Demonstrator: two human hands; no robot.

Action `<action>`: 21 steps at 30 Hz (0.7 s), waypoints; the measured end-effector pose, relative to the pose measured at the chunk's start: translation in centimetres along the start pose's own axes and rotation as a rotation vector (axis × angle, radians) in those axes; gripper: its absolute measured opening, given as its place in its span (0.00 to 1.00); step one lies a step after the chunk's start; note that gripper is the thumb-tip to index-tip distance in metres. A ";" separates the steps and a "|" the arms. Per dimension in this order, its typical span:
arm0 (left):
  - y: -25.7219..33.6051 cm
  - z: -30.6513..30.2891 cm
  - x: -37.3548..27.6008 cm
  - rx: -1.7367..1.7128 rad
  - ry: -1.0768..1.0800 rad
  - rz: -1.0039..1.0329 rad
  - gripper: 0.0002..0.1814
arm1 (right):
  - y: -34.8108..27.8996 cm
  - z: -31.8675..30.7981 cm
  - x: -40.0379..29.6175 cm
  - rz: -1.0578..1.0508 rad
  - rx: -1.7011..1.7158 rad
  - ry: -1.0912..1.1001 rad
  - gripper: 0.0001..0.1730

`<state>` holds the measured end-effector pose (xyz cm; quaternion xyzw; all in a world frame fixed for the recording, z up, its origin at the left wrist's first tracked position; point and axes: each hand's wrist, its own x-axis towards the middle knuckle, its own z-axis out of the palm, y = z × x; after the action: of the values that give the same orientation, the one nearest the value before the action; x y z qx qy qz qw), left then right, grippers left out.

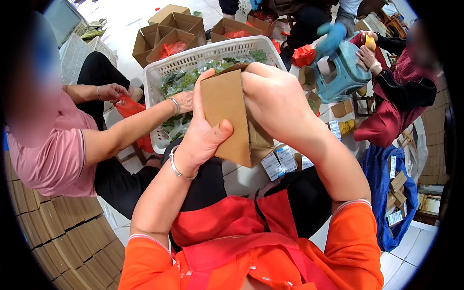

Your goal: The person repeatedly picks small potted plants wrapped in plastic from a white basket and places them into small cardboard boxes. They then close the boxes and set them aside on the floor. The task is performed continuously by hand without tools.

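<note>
A small brown cardboard box (pixel 224 116) is held up before me above my lap. My left hand (pixel 197 136) grips its left side, with the thumb pressed across the near face. Against the right side and top edge of the box is my right hand (pixel 277 99), bent at the wrist; its fingertips are hidden by the box and the hand itself. Behind the box stands a white plastic crate (pixel 214 50) holding green leafy produce in clear plastic bags (pixel 186 78).
A co-worker's hand (pixel 183 102) reaches into the crate from the left, another holding a red plastic bag (pixel 130 107). Labelled boxes (pixel 279 161) sit beyond my knees. A teal stool (pixel 342 76), a blue sack of boxes (pixel 388 195) and stacked cardboard (pixel 69 232) flank me. Open cartons (pixel 170 34) stand behind.
</note>
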<state>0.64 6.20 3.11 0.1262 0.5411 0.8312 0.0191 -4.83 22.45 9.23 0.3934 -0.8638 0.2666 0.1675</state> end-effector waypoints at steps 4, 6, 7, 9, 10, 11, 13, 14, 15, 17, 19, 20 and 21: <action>0.0 -0.5 0.4 0.125 0.013 0.059 0.64 | -0.7 1.9 0.4 0.060 0.008 0.161 0.04; 0.1 -0.3 0.2 0.034 0.029 0.043 0.63 | -1.1 3.4 0.1 0.090 0.043 0.325 0.05; 0.1 -0.2 0.2 -0.011 0.038 0.039 0.63 | -1.0 3.6 -0.1 0.045 0.030 0.351 0.07; 0.0 -0.2 0.4 -0.024 0.042 0.048 0.62 | -0.9 3.9 -0.4 -0.040 0.009 0.402 0.09; 0.0 -0.3 0.4 -0.030 0.045 0.043 0.62 | -0.9 4.2 -0.5 -0.050 0.022 0.405 0.12; 0.0 -0.3 0.3 -0.036 0.048 0.038 0.62 | -0.8 4.2 -0.6 -0.063 0.046 0.333 0.12; -0.4 -0.7 0.1 0.057 0.017 0.057 0.61 | -0.5 3.9 -0.9 -0.080 0.085 0.182 0.11; -0.6 -0.8 0.1 0.103 0.000 0.067 0.60 | -0.4 3.9 -0.7 -0.061 0.171 0.191 0.09; -0.6 -0.9 0.1 0.101 0.014 0.066 0.60 | -0.3 3.9 -0.7 -0.049 0.161 0.170 0.10; -0.7 -1.0 0.4 0.098 0.043 0.064 0.59 | -0.1 3.9 -0.7 -0.028 0.143 0.127 0.10; -0.9 -1.3 0.3 0.035 0.163 0.012 0.51 | -0.1 3.7 -0.6 -0.014 0.159 0.136 0.13; -0.5 -2.1 0.2 -0.025 0.222 -0.055 0.49 | -0.3 3.6 -0.3 -0.022 0.181 0.216 0.15; -0.2 -3.0 0.0 -0.087 0.283 -0.122 0.47 | -0.4 3.6 0.0 -0.029 0.203 0.294 0.17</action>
<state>-0.11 3.65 1.76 -0.0265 0.5083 0.8608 -0.0014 -4.83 20.13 6.50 0.3773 -0.7928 0.4048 0.2553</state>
